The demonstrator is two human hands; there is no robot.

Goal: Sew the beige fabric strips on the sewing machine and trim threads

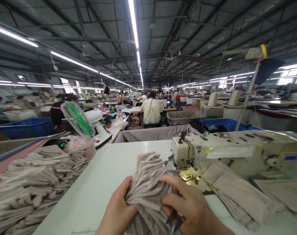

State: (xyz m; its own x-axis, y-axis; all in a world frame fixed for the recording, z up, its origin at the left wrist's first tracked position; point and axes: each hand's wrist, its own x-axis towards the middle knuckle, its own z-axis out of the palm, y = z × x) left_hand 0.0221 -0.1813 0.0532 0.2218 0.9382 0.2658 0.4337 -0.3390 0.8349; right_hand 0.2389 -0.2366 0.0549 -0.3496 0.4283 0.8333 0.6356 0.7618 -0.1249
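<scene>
A bunched stack of beige fabric pieces [148,176] is gripped between my two hands, low in the middle of the head view, over the pale tabletop. My left hand [120,207] closes around its left side, thumb on the near face. On the right side my right hand [187,204] presses with thumb and fingers. Dark pointed metal blades, apparently thread snips [174,220], stick out under the right hand's fingers; their handle is hidden. Just beyond the right hand stands a sewing machine [216,150], with folded beige pieces [238,189] lying against its near side.
A large heap of beige pieces [38,182] lies at the left. Behind it stands a white fan [77,119] with a green strip. Cloth-lined bins and a blue crate [226,123] are past the table. Thread cones [213,99] stand at the right. A person [152,109] sits ahead.
</scene>
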